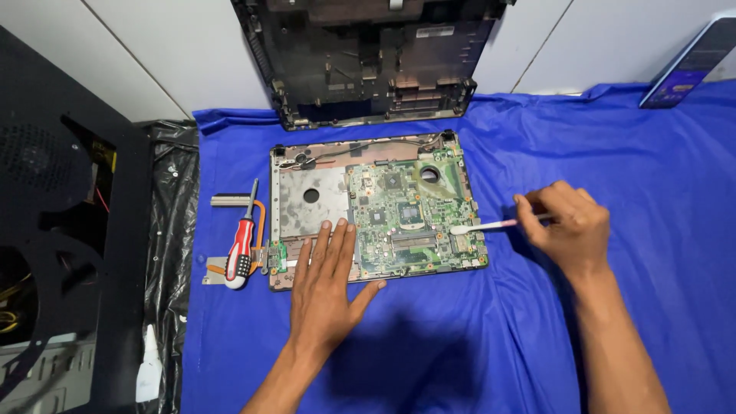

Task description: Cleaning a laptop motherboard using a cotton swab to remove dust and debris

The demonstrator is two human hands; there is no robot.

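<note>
A blue cloth covers the work surface and serves as the ground for everything below. At its middle lies the landmark of the scene, an opened laptop base with its green circuit board exposed across the right half and a bare metal plate with a round hole on the left half. Behind the laptop base, at the cloth's far edge, a black laptop shell leans upright against the white wall. Far to the left of the laptop base stands a black computer case, with black plastic sheeting between the two. Far to the right and behind, a tablet rests tilted at the cloth's corner.

The left hand lies flat, fingers spread slightly, its fingertips pressing on the near edge of the laptop base beside the circuit board. The right hand hovers just right of the laptop base, thumb and fingers pinching the far end of a swab stick. The stick's white tip touches the right edge of the circuit board.

Just left of the laptop base, a red-handled screwdriver lies on the cloth, its blade pointing away, across an orange-banded metal part.
</note>
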